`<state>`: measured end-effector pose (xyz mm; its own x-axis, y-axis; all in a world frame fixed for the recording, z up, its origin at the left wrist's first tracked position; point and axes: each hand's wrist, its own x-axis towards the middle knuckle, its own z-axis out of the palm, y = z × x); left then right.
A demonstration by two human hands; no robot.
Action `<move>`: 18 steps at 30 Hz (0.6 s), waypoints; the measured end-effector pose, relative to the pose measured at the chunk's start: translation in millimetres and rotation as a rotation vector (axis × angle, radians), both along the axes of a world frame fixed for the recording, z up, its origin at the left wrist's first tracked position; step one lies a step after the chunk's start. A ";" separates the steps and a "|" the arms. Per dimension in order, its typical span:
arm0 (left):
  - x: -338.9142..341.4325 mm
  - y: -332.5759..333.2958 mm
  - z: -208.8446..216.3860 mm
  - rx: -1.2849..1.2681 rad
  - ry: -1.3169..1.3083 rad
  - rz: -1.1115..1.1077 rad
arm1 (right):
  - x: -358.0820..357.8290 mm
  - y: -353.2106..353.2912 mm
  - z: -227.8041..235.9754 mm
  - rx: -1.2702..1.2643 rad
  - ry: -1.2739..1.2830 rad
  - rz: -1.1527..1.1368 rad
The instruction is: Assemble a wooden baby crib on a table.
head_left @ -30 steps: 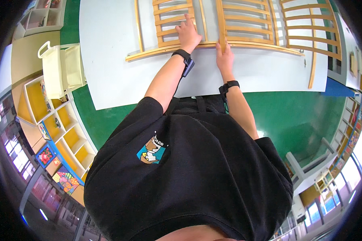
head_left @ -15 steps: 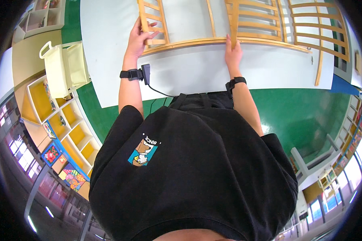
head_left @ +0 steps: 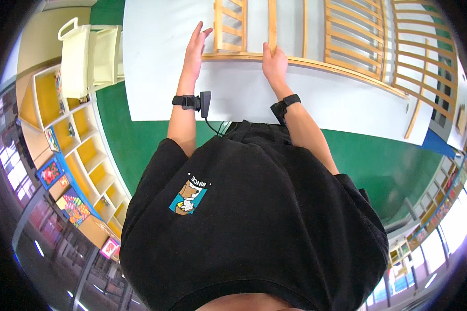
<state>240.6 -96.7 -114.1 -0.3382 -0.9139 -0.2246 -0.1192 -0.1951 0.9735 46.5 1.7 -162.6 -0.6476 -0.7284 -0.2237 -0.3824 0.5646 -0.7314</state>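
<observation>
A light wooden bar [head_left: 273, 25] points away from me, its near end gripped by my right hand [head_left: 275, 63]. That hand is at the long wooden rail [head_left: 316, 64] lying crosswise on the white tabletop [head_left: 233, 90]. My left hand [head_left: 194, 53] is open, its fingers apart, just left of a narrow slatted wooden panel [head_left: 231, 45] and the rail's left end. It holds nothing. Right of the held bar a thin wooden strip [head_left: 305, 31] meets the rail. A wider slatted panel [head_left: 350, 41] lies beyond it. The far ends of these pieces are cut off by the picture's edge.
Another slatted panel [head_left: 425, 70] with curved-looking slats lies at the table's right, over a loose wooden strip [head_left: 419, 116]. A cream chair [head_left: 77, 62] stands left of the table. White shelves with yellow backs [head_left: 91, 155] line the left side. The floor [head_left: 127, 106] is green.
My left hand has let go of the narrow slatted panel and opened. My right hand has moved left along the rail with the bar, away from the wider panel. The view has shifted.
</observation>
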 end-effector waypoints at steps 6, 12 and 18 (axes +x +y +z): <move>59.8 10.9 -75.9 -0.103 -0.831 0.114 | 19.5 -22.8 -24.5 -0.130 -0.108 0.037; 74.3 18.7 -107.5 -0.056 -1.035 0.010 | 2.1 -32.8 -9.5 0.000 -0.225 0.272; 74.2 31.0 -110.5 -0.089 -1.086 0.003 | 0.8 -19.1 -32.3 -0.280 -0.160 0.275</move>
